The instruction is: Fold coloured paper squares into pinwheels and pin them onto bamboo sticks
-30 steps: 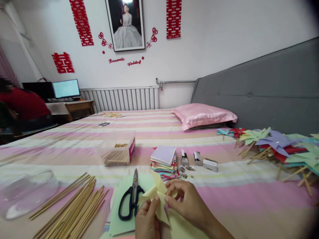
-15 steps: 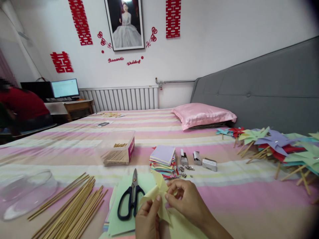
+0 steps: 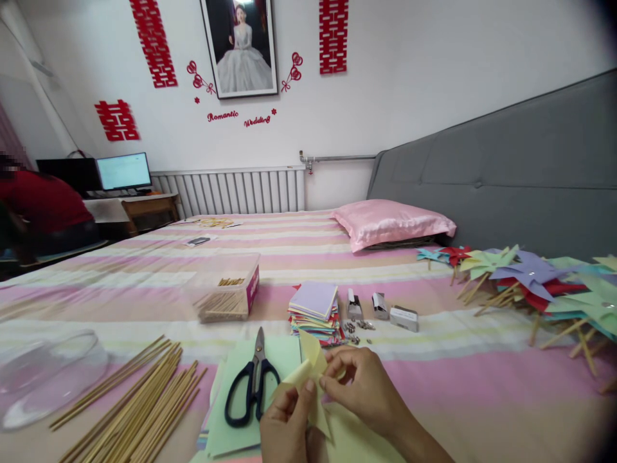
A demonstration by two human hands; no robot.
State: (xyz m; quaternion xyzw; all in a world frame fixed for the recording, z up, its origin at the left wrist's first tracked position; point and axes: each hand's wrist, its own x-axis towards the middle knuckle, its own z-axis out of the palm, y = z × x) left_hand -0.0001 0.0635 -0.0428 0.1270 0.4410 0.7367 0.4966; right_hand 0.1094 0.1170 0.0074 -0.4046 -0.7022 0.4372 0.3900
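Note:
A pale yellow paper pinwheel (image 3: 315, 357), its blades folded toward the middle, is held up between my two hands. My left hand (image 3: 288, 415) pinches it from the lower left, thumb near the centre. From the right, my right hand (image 3: 359, 386) closes thumb and fingers on the paper by the centre; whether a small pin is between those fingertips I cannot make out. Scissors (image 3: 255, 379) with dark handles lie on a light green paper sheet (image 3: 236, 437) left of my hands. Beyond the pinwheel stands a stack of coloured paper squares (image 3: 314, 301).
Wooden sticks (image 3: 139, 405) lie at the left near a clear plastic lid (image 3: 53, 379). A plastic box (image 3: 229, 289) holds more sticks. Metal pins (image 3: 354, 331) and small boxes (image 3: 403, 317) lie behind my hands. Finished pinwheels (image 3: 530, 276) are at right; a person (image 3: 41, 202) sits far left.
My left hand has tilted slightly and the pinwheel's left blade has turned a little. Both hands keep their grip, and the view has shifted slightly.

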